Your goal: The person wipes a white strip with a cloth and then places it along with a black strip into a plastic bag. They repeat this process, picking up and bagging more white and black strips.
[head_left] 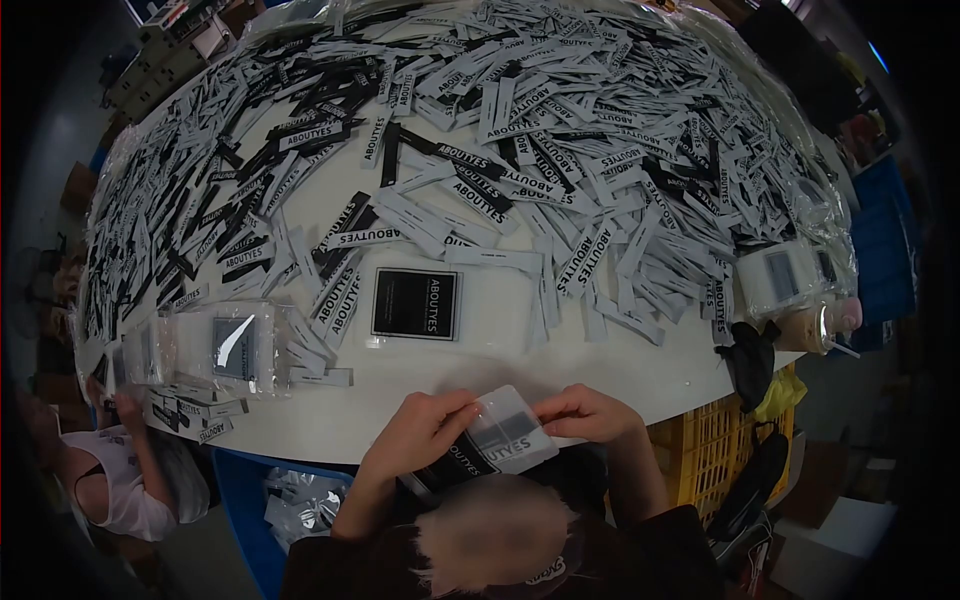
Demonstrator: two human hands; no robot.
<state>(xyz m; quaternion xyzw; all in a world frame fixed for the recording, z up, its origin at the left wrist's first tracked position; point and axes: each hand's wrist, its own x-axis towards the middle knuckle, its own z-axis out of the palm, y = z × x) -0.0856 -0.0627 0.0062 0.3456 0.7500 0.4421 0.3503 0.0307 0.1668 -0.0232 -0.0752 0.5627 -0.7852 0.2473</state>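
Note:
A translucent plastic pouch with a black and a light "ABOUTYES" panel (pixel 515 440) is held up just over the table's near edge. My left hand (pixel 425 430) is closed on the pouch's left side, thumb and fingers pinched near its upper corner. With fingers pinched at the right edge of the same pouch is my right hand (pixel 588 412). Whether anything small sits between the right fingers is hidden. On the table beyond my hands lies another clear pouch with a black "ABOUTYES" panel (pixel 417 304). A blurred patch covers part of the lower view.
Heaps of black and white "ABOUTYES" sachets (pixel 600 150) cover the white table (pixel 400 365). Bagged pouches (pixel 235 348) lie at left, near another person's arm (pixel 145 455). A drink cup (pixel 805 328) stands at right. Below are a yellow crate (pixel 700 465) and a blue bin (pixel 245 520).

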